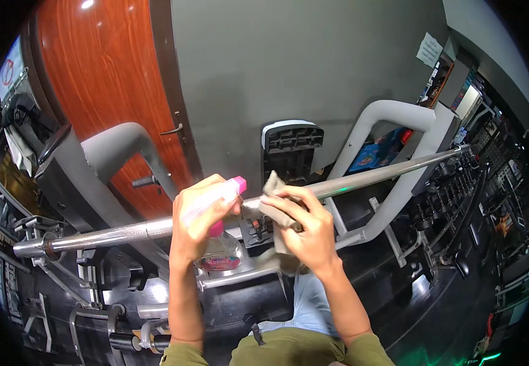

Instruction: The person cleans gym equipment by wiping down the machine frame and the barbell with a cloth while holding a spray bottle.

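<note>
My left hand (200, 213) is closed around the neck and trigger of a spray bottle (220, 255), which has a pink nozzle and a clear body with a pink label. The nozzle points toward the bar and my other hand. In my right hand (308, 227) is a bunched greyish-beige cloth (278, 210), pinched between thumb and fingers, with its lower end hanging loose. The cloth is at the long metal bar (374, 177), just right of the nozzle; whether it presses on the metal I cannot tell. Part of the bar is hidden behind both hands.
Grey machine frames (392, 177) rise on both sides of the bar. Behind stand a dark grey wall (301, 61) and a reddish wooden door (106, 67) with a handle. A dumbbell rack (447, 198) is at the right. Black flooring (392, 317) lies below.
</note>
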The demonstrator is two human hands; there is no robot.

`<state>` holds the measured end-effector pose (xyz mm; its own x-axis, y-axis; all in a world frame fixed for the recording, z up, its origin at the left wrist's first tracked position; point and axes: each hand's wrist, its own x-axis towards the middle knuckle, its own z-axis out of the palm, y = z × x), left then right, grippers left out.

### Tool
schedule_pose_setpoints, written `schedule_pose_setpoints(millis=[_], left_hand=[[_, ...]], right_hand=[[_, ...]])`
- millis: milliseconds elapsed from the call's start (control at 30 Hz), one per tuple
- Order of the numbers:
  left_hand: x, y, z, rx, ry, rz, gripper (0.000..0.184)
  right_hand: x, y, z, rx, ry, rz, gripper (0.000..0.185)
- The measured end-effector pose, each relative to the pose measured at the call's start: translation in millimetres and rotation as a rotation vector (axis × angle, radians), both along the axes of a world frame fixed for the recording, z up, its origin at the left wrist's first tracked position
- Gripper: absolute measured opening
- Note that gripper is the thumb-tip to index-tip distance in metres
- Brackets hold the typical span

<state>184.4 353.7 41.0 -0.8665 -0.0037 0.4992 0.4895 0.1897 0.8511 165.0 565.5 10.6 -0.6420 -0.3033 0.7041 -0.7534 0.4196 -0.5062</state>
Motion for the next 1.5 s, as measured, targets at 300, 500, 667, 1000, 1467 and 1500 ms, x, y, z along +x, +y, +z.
schedule_pose_setpoints(millis=[300, 500, 667, 1000, 1467, 1500], left_hand=[[0, -4, 0, -0.088, 0.018, -0.047, 0.049], [1, -5, -1, -0.056, -0.001, -0.102, 0.052], [1, -7, -2, -0.016, -0.011, -0.141, 0.052], [-1, -7, 0, -0.075, 0.020, -0.143, 0.051], [0, -6, 0, -0.096, -0.005, -0.119, 0.048], [-1, -7, -1, -0.094, -0.004, -0.121, 0.048]], right_hand=[[-20, 46, -48, -0.323, 0.173, -0.543, 0.052], [-1, -25, -78, -0.490, 0.132, -0.405, 0.045], [6, -38, -116, -0.500, 0.078, -0.324, 0.035], [1, -29, -70, -1.542, -0.758, -0.053, 0.032], [4, -26, -65, -1.581, -0.823, 0.101, 0.014], [-1, -13, -61, -1.592, -0.771, 0.075, 0.015]])
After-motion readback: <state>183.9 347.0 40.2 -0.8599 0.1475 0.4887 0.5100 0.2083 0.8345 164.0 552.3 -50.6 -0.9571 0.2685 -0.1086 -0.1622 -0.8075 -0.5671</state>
